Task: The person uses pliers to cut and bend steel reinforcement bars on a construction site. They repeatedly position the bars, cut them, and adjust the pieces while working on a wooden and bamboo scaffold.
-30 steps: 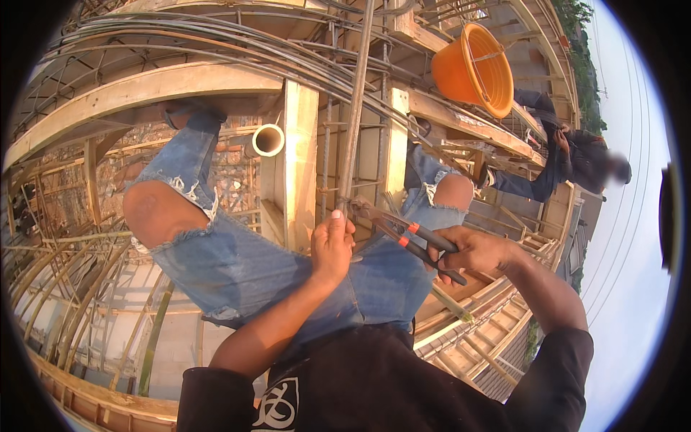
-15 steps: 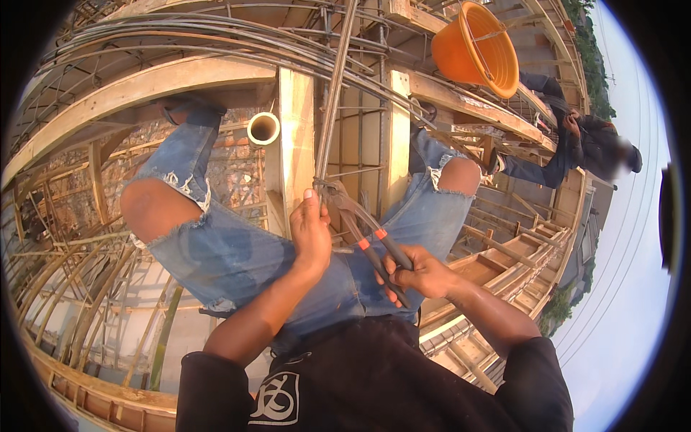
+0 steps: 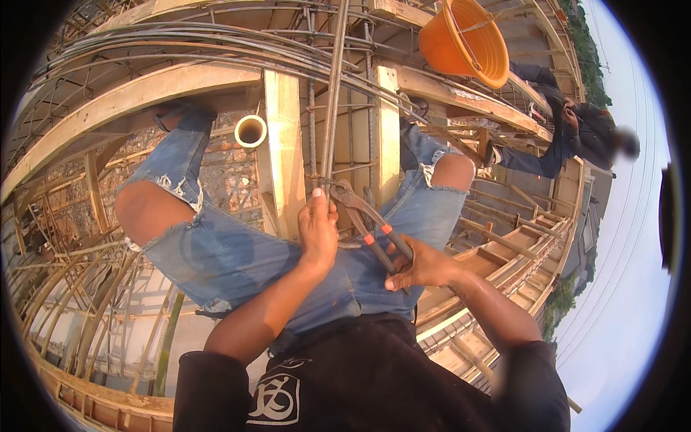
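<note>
My right hand (image 3: pixel 425 263) is closed on the handles of a pair of nippers (image 3: pixel 350 200) with dark grips and red bands. Their jaws meet the lower end of several long steel rods (image 3: pixel 334 101) bundled together. At that same end my left hand (image 3: pixel 319 229) is closed around the rods, its thumb pointing up along them, just left of the jaws. Whether tie wire sits in the jaws is too small to tell. Below both hands are my legs in torn blue jeans (image 3: pixel 237 248), spread around the formwork.
Wooden posts (image 3: pixel 285 144) flank a rebar cage (image 3: pixel 353 137). Bent rods (image 3: pixel 180 36) cross the top left. A pale pipe (image 3: pixel 250 132) stands open-ended near my left leg. An orange bucket (image 3: pixel 464 43) is at the upper right; a person (image 3: pixel 576 129) in dark clothes sits beyond it.
The right hand has moved up a little and its grip on the nippers' handles has shifted. My left hand has edged right, still at the rods. The whole view has slid slightly.
</note>
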### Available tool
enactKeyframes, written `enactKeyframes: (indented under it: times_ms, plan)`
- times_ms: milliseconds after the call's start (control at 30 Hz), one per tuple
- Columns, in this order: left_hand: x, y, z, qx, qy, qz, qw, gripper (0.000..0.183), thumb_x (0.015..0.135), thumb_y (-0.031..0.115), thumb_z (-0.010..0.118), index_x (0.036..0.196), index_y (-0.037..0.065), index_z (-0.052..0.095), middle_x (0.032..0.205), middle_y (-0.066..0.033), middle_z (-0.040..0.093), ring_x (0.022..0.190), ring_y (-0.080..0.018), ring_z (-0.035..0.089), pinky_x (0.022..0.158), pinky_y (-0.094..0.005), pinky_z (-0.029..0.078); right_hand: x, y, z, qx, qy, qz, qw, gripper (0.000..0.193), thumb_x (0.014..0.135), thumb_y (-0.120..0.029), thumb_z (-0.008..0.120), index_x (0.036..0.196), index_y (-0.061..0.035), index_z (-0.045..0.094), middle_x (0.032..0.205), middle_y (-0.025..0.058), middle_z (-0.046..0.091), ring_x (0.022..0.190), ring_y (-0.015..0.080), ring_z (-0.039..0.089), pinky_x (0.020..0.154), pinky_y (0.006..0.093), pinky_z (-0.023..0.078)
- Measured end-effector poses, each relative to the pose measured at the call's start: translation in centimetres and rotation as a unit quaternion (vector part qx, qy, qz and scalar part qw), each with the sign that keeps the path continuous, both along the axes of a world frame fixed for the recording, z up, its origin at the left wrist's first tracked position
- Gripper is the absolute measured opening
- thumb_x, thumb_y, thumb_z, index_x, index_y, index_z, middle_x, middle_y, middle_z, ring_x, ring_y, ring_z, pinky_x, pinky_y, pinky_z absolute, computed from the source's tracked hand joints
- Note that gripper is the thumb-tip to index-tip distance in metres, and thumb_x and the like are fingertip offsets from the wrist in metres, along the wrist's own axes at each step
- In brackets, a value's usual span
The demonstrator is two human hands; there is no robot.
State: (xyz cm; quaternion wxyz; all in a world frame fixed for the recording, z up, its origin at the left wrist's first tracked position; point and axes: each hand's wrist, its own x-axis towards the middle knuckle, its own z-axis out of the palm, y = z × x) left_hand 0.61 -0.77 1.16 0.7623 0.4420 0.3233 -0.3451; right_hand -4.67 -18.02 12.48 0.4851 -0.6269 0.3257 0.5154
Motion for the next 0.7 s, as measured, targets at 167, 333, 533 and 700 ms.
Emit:
enactKeyframes:
  times_ms: [167,333,533,700]
  plan:
    - [0.0,-0.2,0.5,-0.049,-0.045,-0.04,0.997,0.027,0.092,0.033,0.06,0.09,0.009,0.047,0.066,0.004,0.04,0.054,-0.0056,0.034,0.05,-0.0225,0.034,1.2,-0.2,1.6,-0.149,-0.02,0.123,0.981,0.071,0.066,-0.011,0.085,0.123,-0.0011,0.042,0.076,0.0111,0.065,0.071,0.0198,0.067,0.065,0.0319,0.051]
    - [0.0,-0.8,0.9,-0.075,-0.051,-0.019,0.996,0.023,0.09,0.028,0.065,0.09,0.009,0.053,0.061,0.0055,0.041,0.05,-0.0034,0.037,0.046,-0.0218,0.033,1.6,-0.5,4.7,-0.318,-0.185,0.361,0.857,0.061,0.07,-0.009,0.073,0.125,-0.0078,0.046,0.085,0.0122,0.066,0.076,0.0277,0.066,0.067,0.0418,0.05]
    - [0.1,-0.5,1.2,-0.114,-0.07,-0.035,0.99,0.024,0.089,0.029,0.066,0.093,0.007,0.055,0.062,0.0047,0.043,0.049,-0.0044,0.037,0.047,-0.0221,0.036,0.6,-4.9,4.8,-0.438,-0.443,0.57,0.536,0.066,0.075,-0.002,0.059,0.138,-0.0063,0.039,0.117,0.0112,0.052,0.095,0.0245,0.053,0.077,0.0409,0.038]
    - [-0.1,-0.8,0.9,-0.158,-0.049,-0.01,0.986,0.022,0.088,0.024,0.066,0.094,0.007,0.055,0.064,0.004,0.042,0.051,-0.0049,0.038,0.047,-0.0228,0.037,3.9,-7.2,4.3,-0.453,-0.538,0.567,0.43,0.061,0.075,-0.005,0.061,0.134,-0.0076,0.045,0.11,0.0073,0.056,0.084,0.0209,0.053,0.074,0.0405,0.036]
